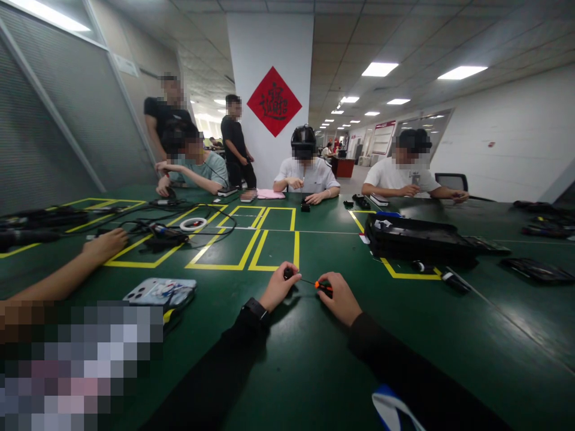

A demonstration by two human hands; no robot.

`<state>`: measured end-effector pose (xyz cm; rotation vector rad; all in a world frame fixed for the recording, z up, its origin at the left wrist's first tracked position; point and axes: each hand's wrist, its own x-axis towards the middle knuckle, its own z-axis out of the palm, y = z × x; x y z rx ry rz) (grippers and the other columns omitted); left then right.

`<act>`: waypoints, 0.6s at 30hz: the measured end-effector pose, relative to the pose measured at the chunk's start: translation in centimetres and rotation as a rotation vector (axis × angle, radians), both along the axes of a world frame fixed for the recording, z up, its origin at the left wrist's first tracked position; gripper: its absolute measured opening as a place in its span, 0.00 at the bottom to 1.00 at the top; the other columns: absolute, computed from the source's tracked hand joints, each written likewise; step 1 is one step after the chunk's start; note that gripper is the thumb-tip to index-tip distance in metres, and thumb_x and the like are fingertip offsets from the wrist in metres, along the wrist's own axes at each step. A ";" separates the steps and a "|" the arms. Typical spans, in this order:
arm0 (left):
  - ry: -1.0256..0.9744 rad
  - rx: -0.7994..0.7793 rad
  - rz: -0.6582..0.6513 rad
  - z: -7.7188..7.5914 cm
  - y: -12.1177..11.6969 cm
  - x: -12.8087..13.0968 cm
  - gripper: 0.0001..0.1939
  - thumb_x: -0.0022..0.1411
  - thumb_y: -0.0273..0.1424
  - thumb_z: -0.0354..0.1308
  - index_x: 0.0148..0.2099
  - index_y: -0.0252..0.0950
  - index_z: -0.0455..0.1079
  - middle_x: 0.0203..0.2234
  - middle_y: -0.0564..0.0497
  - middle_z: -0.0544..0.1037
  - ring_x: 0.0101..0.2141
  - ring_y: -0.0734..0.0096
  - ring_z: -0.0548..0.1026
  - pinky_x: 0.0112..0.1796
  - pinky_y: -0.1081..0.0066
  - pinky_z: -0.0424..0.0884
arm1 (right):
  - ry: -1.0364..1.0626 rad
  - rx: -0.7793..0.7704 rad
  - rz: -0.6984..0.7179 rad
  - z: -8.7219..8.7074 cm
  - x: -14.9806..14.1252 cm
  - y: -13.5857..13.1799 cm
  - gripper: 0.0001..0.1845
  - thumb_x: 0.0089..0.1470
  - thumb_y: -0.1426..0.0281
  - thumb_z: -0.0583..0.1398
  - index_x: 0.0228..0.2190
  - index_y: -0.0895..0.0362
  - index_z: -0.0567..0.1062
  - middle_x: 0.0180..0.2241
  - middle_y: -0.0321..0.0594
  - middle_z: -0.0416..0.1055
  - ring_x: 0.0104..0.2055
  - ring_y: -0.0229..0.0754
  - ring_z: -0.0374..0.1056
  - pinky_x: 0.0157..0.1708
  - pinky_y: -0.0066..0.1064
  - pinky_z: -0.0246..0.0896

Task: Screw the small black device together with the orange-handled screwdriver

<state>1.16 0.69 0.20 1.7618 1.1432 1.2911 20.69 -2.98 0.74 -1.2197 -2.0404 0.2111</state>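
My left hand [279, 286] pinches a small black part [288, 273] just above the green table [287, 371]. My right hand [340, 297] grips a small screwdriver with an orange and black handle [323, 286]. Its thin shaft points left to the black part. Both hands sit close together near the yellow tape boxes [251, 248]. Black sleeves cover both my arms, and a dark watch [256, 309] is on my left wrist.
A phone in a patterned case [160, 291] lies to the left beside another person's arm [76, 263]. A black tray [417, 239] stands at the right with small tools [453, 280] near it. Cables and a white tape ring [193, 224] lie at the left. Several people sit across the table.
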 end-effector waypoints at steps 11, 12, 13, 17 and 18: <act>0.003 0.002 -0.002 -0.2 0.1 -0.2 0.09 0.52 0.35 0.55 0.35 0.36 0.64 0.28 0.54 0.69 0.31 0.74 0.67 0.35 0.73 0.62 | -0.013 -0.008 -0.019 -0.1 0.1 0.2 0.07 0.51 0.74 0.52 0.32 0.57 0.69 0.33 0.41 0.65 0.39 0.42 0.59 0.40 0.34 0.53; 0.005 0.005 0.002 -0.2 0.1 -0.2 0.09 0.52 0.35 0.55 0.35 0.36 0.64 0.28 0.54 0.69 0.30 0.74 0.67 0.35 0.74 0.62 | -0.001 -0.006 -0.016 -0.1 0.1 0.1 0.06 0.50 0.74 0.53 0.32 0.57 0.69 0.33 0.40 0.65 0.39 0.42 0.59 0.40 0.34 0.54; 0.008 0.008 0.004 -0.2 0.1 -0.2 0.09 0.52 0.35 0.55 0.35 0.36 0.64 0.28 0.54 0.69 0.30 0.74 0.67 0.35 0.74 0.62 | 0.009 -0.005 -0.015 -0.1 0.1 0.1 0.06 0.49 0.74 0.53 0.32 0.57 0.68 0.33 0.40 0.65 0.39 0.42 0.59 0.40 0.34 0.54; 0.018 0.014 -0.002 -0.2 0.1 -0.1 0.09 0.51 0.35 0.56 0.35 0.36 0.64 0.27 0.54 0.69 0.30 0.75 0.67 0.35 0.74 0.62 | 0.031 -0.011 -0.014 0.0 0.1 0.0 0.07 0.47 0.75 0.55 0.33 0.56 0.67 0.34 0.40 0.65 0.39 0.42 0.59 0.39 0.34 0.54; 0.018 0.015 -0.004 -0.1 0.1 -0.1 0.09 0.51 0.35 0.56 0.35 0.36 0.64 0.27 0.55 0.69 0.30 0.75 0.67 0.35 0.74 0.62 | 0.032 -0.013 -0.016 0.0 0.1 0.0 0.08 0.47 0.74 0.56 0.33 0.56 0.67 0.34 0.40 0.65 0.39 0.42 0.59 0.40 0.34 0.54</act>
